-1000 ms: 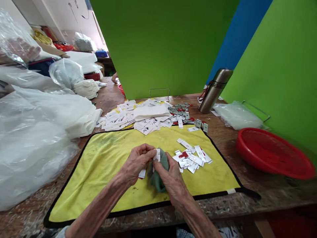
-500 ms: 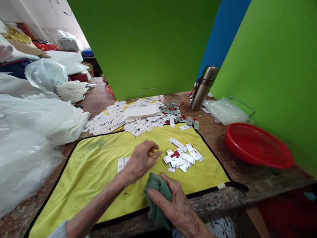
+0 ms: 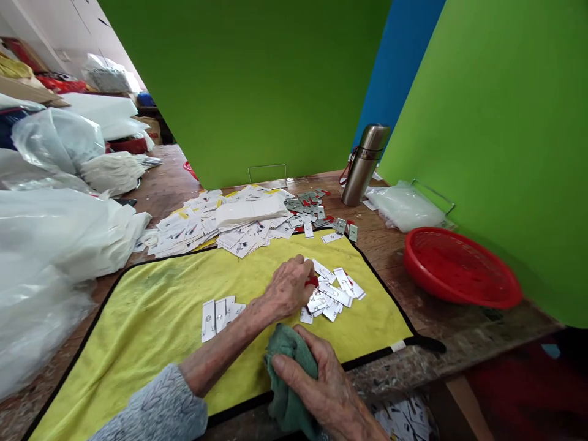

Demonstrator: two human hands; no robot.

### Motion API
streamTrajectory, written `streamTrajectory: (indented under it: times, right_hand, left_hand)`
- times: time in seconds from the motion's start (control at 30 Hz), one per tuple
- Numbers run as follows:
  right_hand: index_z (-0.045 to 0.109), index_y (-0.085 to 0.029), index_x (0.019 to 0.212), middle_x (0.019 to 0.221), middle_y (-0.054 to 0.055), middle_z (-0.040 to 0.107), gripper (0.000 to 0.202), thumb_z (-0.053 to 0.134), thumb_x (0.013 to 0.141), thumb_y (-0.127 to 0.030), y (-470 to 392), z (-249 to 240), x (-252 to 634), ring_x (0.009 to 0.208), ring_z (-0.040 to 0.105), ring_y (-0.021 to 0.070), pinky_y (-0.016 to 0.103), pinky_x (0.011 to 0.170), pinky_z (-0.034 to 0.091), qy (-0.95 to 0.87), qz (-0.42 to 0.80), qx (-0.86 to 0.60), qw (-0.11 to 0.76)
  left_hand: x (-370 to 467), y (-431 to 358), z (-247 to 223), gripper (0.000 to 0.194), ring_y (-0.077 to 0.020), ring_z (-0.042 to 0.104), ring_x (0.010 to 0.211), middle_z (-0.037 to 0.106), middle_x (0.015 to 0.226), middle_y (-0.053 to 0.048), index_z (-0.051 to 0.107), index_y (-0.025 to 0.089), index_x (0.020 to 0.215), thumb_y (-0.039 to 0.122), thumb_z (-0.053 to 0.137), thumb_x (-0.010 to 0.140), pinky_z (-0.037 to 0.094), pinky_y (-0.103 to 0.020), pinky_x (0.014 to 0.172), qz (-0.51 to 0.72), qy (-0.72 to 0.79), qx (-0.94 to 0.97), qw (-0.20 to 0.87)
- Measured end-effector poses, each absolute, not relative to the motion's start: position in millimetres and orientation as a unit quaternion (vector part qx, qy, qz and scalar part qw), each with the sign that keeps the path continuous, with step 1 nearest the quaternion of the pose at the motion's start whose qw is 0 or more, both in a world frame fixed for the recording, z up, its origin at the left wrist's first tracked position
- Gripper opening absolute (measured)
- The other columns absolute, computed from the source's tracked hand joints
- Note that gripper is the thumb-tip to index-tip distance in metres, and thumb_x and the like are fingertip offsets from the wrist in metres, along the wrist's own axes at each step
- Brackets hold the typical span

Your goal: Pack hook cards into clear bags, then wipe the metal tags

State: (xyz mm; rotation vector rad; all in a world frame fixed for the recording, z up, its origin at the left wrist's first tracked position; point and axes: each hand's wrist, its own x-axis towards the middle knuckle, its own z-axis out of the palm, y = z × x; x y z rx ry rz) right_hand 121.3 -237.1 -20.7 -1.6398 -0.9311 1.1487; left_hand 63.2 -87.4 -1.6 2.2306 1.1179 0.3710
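Note:
My left hand [image 3: 291, 285] is at the left edge of a loose pile of small white printed strips [image 3: 335, 293]. Its bent fingers and thumb close around a small red piece [image 3: 312, 282] lying in that pile; the fingertips are partly hidden. A crumpled green cloth [image 3: 291, 380] is gripped in my right hand [image 3: 328, 373], near the front edge of the table. Left of my left forearm, several white strips [image 3: 209, 318] lie side by side in an overlapping row. Both groups rest on a yellow cloth [image 3: 160, 318] with black edging.
Behind the yellow cloth lie heaped printed cards [image 3: 184, 229] and grey-and-red pieces [image 3: 305, 202]. A steel flask [image 3: 362, 165], a clear plastic bag [image 3: 407, 205] and a red basket [image 3: 459, 269] stand to the right. Plastic bags [image 3: 50, 245] crowd the left. Green panels [image 3: 257, 79] rise behind.
My left hand has moved right and onto the pile's edge, closing at the red piece. More of the strip row shows behind the forearm. My right hand still holds the green cloth.

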Motion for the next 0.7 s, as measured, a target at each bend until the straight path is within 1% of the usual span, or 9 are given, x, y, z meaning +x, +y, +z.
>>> streamTrajectory:
  times: [0.07,0.13,0.2,0.23,0.33,0.43,0.5,0.6,0.7]
  right_hand:
    - [0.067,-0.021,0.107,0.106,0.007,0.069,0.046,0.072,0.068,-0.044,-236.6,-13.7,125.1,0.102,0.063,0.0264,0.034,0.084,0.052,-0.358,0.491,-0.646,0.462]
    - [0.065,-0.023,0.103,0.096,0.003,0.070,0.035,0.066,0.073,-0.041,-234.1,-6.4,131.5,0.092,0.065,0.0220,0.028,0.075,0.053,-0.356,0.534,-0.603,0.474]
    - [0.062,-0.022,0.101,0.090,0.001,0.068,0.027,0.059,0.079,-0.039,-227.7,-0.4,137.6,0.084,0.064,0.0186,0.025,0.070,0.052,-0.367,0.555,-0.575,0.476]
    - [0.060,-0.022,0.100,0.089,0.001,0.067,0.026,0.057,0.081,-0.038,-222.8,1.7,139.0,0.083,0.063,0.0179,0.025,0.070,0.052,-0.379,0.544,-0.579,0.475]
    - [0.060,-0.020,0.099,0.091,0.004,0.065,0.024,0.051,0.086,-0.038,-203.8,3.9,132.7,0.084,0.060,0.0187,0.029,0.077,0.051,-0.459,0.410,-0.622,0.484]
    - [0.061,-0.020,0.112,0.107,0.010,0.061,0.029,0.045,0.088,-0.028,-187.5,0.9,114.9,0.100,0.057,0.0229,0.038,0.089,0.048,-0.567,0.245,-0.617,0.488]
    - [0.059,-0.019,0.121,0.114,0.013,0.059,0.037,0.043,0.087,-0.023,-182.5,-2.0,106.6,0.108,0.054,0.0251,0.042,0.092,0.047,-0.615,0.201,-0.600,0.471]
    - [0.059,-0.018,0.121,0.111,0.011,0.062,0.037,0.042,0.089,-0.023,-182.0,-3.9,109.8,0.102,0.058,0.0227,0.038,0.089,0.048,-0.612,0.244,-0.599,0.455]
    - [0.062,-0.018,0.111,0.097,0.006,0.067,0.030,0.044,0.089,-0.028,-183.1,-3.3,122.2,0.089,0.060,0.0201,0.033,0.081,0.048,-0.567,0.305,-0.622,0.446]
  left_hand:
    - [56.4,-80.3,1.3,0.005,-0.0151,0.051,0.067,0.054,0.069,0.000,0.055,0.019,0.071,0.014,0.055,0.070,0.040,-0.028,0.065,0.185,0.437,0.797,0.373]
    - [45.1,-73.5,5.1,0.002,-0.0124,0.047,0.058,0.051,0.061,0.003,0.054,0.019,0.070,0.019,0.054,0.071,0.037,-0.025,0.057,0.200,0.454,0.764,0.412]
    - [31.5,-71.5,10.4,0.008,-0.0112,0.046,0.054,0.053,0.059,0.003,0.055,0.018,0.072,0.025,0.053,0.072,0.037,-0.024,0.053,0.206,0.469,0.734,0.447]
    - [25.0,-73.1,13.4,0.012,-0.0108,0.046,0.053,0.055,0.059,0.002,0.055,0.017,0.072,0.029,0.054,0.072,0.038,-0.024,0.053,0.210,0.476,0.711,0.473]
    - [10.0,-86.3,21.5,0.018,-0.0093,0.046,0.051,0.060,0.060,0.000,0.057,0.017,0.068,0.035,0.059,0.066,0.036,-0.022,0.051,0.223,0.488,0.624,0.568]
    - [0.2,-101.0,23.9,0.017,-0.0073,0.042,0.049,0.055,0.054,0.004,0.057,0.016,0.061,0.031,0.065,0.059,0.031,-0.021,0.049,0.239,0.464,0.573,0.632]
    - [-7.0,-105.7,22.7,0.016,-0.0068,0.041,0.050,0.052,0.052,0.005,0.057,0.016,0.058,0.028,0.067,0.056,0.031,-0.021,0.050,0.246,0.451,0.562,0.648]
    - [-20.4,-105.8,21.1,0.017,-0.0087,0.049,0.056,0.060,0.060,0.002,0.064,0.014,0.065,0.027,0.071,0.056,0.038,-0.022,0.057,0.239,0.455,0.533,0.672]
    - [-31.1,-104.5,20.7,0.026,-0.0097,0.054,0.059,0.068,0.071,-0.003,0.068,0.014,0.075,0.032,0.075,0.058,0.041,-0.023,0.061,0.238,0.463,0.493,0.697]
